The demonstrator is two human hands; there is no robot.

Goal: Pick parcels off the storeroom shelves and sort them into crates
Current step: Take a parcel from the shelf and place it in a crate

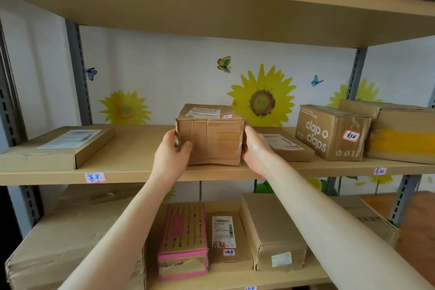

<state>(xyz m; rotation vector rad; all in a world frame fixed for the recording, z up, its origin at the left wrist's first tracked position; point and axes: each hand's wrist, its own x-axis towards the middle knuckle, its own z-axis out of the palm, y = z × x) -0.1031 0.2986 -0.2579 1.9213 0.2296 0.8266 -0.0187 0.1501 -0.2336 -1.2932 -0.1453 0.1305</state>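
Observation:
A small taped cardboard parcel [211, 134] with a white shipping label on top stands near the front edge of the middle shelf [131, 148]. My left hand [173, 155] grips its left side, thumb across the front face. My right hand [255, 146] holds its right side, fingers hidden behind the parcel. Both arms reach up from below.
On the same shelf lie a flat labelled box [56, 148] at left, a thin flat parcel [287, 148] just right of my hand, a "clap o claps" box [329, 132] and a yellow-taped box [400, 132]. Several parcels, one pink-edged [183, 240], fill the lower shelf.

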